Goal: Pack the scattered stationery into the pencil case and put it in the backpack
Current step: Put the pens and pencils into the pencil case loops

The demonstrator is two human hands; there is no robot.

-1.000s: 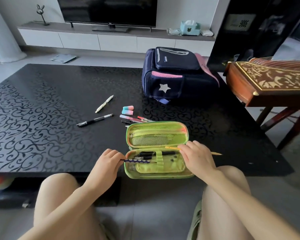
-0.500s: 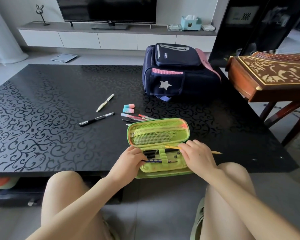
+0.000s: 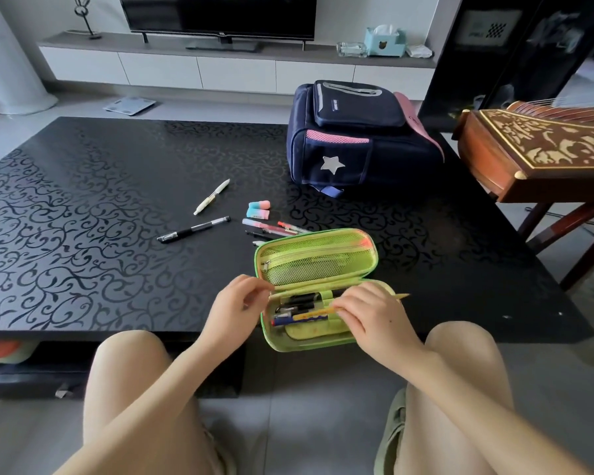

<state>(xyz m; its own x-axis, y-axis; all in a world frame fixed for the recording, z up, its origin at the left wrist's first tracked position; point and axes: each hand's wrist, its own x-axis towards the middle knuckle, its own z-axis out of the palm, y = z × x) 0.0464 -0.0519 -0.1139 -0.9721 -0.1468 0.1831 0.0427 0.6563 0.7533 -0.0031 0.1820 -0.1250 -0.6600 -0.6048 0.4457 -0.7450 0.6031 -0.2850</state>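
Note:
The green pencil case (image 3: 318, 260) lies open at the near edge of the black table (image 3: 83, 217), with several pens in its lower tray. My right hand (image 3: 371, 317) pinches a yellow pencil (image 3: 311, 316) and lays it slantwise across the tray. My left hand (image 3: 235, 306) sits with curled fingers against the case's left rim; whether it grips the rim is unclear. Loose on the table behind the case are a white pen (image 3: 211, 197), a black pen (image 3: 192, 229), a pink-and-blue eraser (image 3: 258, 209) and a few coloured pens (image 3: 275, 228). The navy backpack (image 3: 357, 135) stands further back.
A carved wooden zither (image 3: 546, 149) on a stand is close to the table's right edge. My bare knees are under the near edge. A TV cabinet (image 3: 199, 68) runs along the far wall, and a scale (image 3: 129, 105) lies on the floor.
My left hand has drawn back from the tray to the case's left rim, with the purple pen left inside. My right hand has swung the yellow pencil down over the tray.

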